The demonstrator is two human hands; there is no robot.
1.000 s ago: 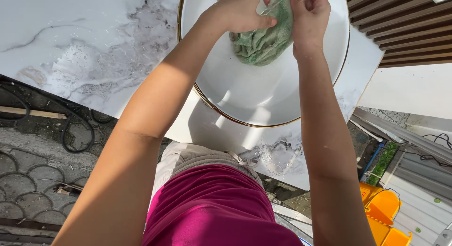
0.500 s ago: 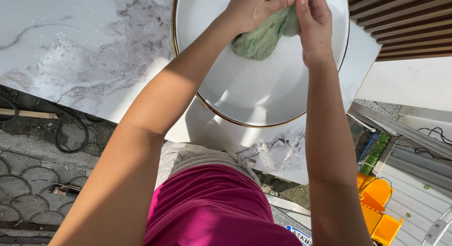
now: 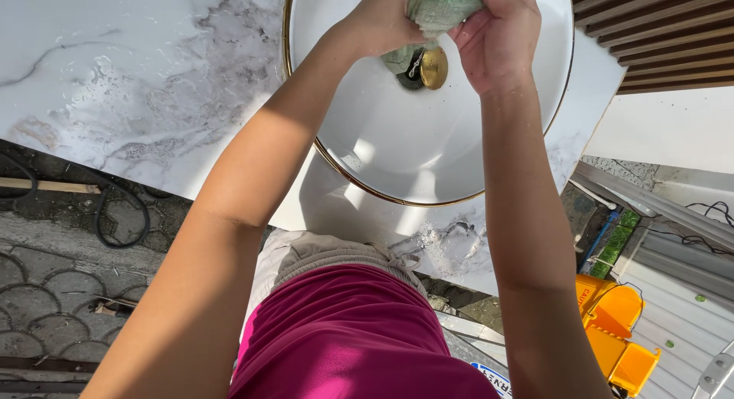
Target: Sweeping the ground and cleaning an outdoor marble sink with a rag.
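A white marble-patterned table [image 3: 138,85] with grey veining is filling the upper left of the frame and running on under the basin toward the lower centre. Set in it, at the upper centre, a round white basin [image 3: 428,150] with a thin gold rim is taking up most of the top of the frame; sunlight is falling in patches on its lower inside wall. Below, at the bottom centre, the person's magenta shirt [image 3: 359,338] is showing above a beige waistband. At the lower left, grey patterned paving [image 3: 53,284] is lying beneath the table edge, with a dark cable [image 3: 115,215] curling over it. At the lower right, a yellow mop bucket [image 3: 619,330] is standing on the floor, and brown wooden slats [image 3: 650,32] are crossing the upper right corner.

Both arms are reaching up over the basin. The left hand [image 3: 382,21] and the right hand [image 3: 501,36] are pressing close together at the top centre, both clamped on a wet green cloth [image 3: 443,5] bunched between them, held above the basin's middle. Just under the cloth, a round gold drain stopper [image 3: 433,66] is standing tilted open over the dark drain hole.
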